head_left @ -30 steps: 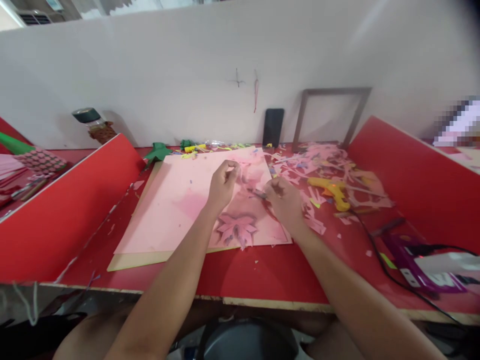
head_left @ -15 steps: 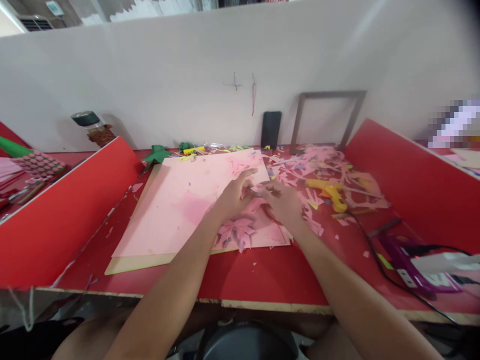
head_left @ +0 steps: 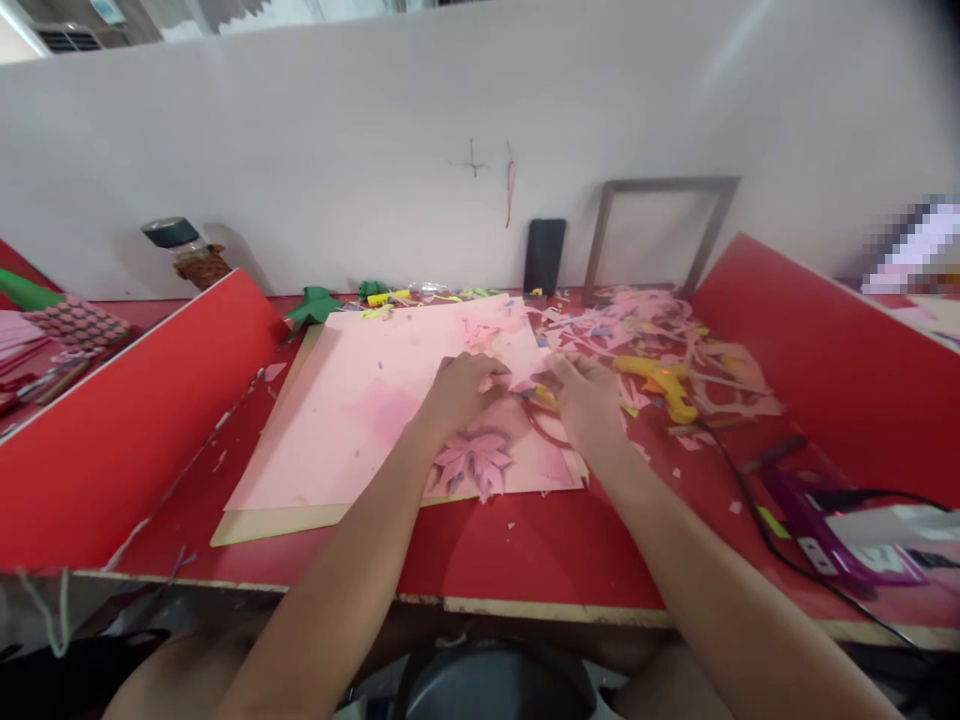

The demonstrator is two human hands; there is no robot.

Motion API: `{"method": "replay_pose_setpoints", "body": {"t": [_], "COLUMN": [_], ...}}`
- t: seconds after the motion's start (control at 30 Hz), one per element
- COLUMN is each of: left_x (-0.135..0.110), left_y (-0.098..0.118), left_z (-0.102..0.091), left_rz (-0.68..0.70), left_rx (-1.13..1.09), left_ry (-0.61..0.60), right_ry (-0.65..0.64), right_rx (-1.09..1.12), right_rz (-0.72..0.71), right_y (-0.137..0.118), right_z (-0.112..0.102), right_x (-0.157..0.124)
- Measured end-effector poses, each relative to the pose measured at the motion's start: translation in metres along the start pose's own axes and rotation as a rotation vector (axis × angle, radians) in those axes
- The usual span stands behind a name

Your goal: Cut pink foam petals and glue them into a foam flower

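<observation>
Over the right part of a pink board (head_left: 315,420), my left hand (head_left: 469,390) has its fingers bent together. Their tips meet near small pink paper bits, and what they grip is hard to make out. Across from it, my right hand (head_left: 591,400) pinches a pale pink paper piece (head_left: 537,366) between thumb and fingers. Below that piece lies a tool with a curved red handle (head_left: 547,432) and a yellow part, half covered by my right hand. Close to my left wrist rests a layered pink paper flower (head_left: 474,460).
Pink paper scraps (head_left: 645,318) heap at the back right, beside a yellow glue gun (head_left: 664,385) with a black cord. A purple power strip (head_left: 840,530) sits far right. A phone (head_left: 544,256) and a grey frame (head_left: 660,185) lean on the wall. Red dividers (head_left: 150,420) flank the table.
My hands have moved apart, the right one shifting right with the pink paper piece. The tool's yellow part now shows between them. The flower stays in place.
</observation>
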State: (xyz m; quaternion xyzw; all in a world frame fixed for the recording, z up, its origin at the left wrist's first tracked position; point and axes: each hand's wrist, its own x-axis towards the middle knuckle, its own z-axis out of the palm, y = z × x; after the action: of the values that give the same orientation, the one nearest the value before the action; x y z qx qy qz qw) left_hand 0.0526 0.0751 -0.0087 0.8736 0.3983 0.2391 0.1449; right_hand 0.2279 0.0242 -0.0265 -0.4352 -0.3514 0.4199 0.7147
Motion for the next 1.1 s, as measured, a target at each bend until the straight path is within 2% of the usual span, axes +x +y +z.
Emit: {"method": "replay_pose_setpoints", "body": {"t": [0.1,0.33,0.6,0.7,0.8,0.87,1.1], "left_x": [0.001,0.000,0.000,0.000,-0.001,-0.002,-0.002], "left_y": [-0.004,-0.016,-0.003,0.004,0.008,0.009,0.016], "left_z": [0.002,0.003,0.008,0.005,0.001,0.000,0.004], "left_rz": [-0.013,-0.075,-0.072,0.000,0.036,0.040,-0.073], "left_rx": [0.004,-0.025,-0.159,-0.364,-0.680,-0.802,-0.809], "left_ry": [0.033,0.064,0.068,0.077,0.025,-0.007,-0.017], "right_ry": [-0.067,-0.086,-0.141,-0.167,-0.230,-0.257,-0.388], "right_rx": [0.233,0.468,0.450,0.402,0.366,0.355,0.265], "right_rz": [0.046,0.067,0.143,0.158,0.181,0.190,0.193], "right_y": [-0.008,-0.014,-0.012,-0.014,-0.014,-0.014,-0.013], "right_z": [0.000,-0.011,-0.007,-0.005,-0.004,-0.004,-0.003], "right_x": [-0.001,0.003,0.002,0.000,-0.003,-0.005,-0.008]}}
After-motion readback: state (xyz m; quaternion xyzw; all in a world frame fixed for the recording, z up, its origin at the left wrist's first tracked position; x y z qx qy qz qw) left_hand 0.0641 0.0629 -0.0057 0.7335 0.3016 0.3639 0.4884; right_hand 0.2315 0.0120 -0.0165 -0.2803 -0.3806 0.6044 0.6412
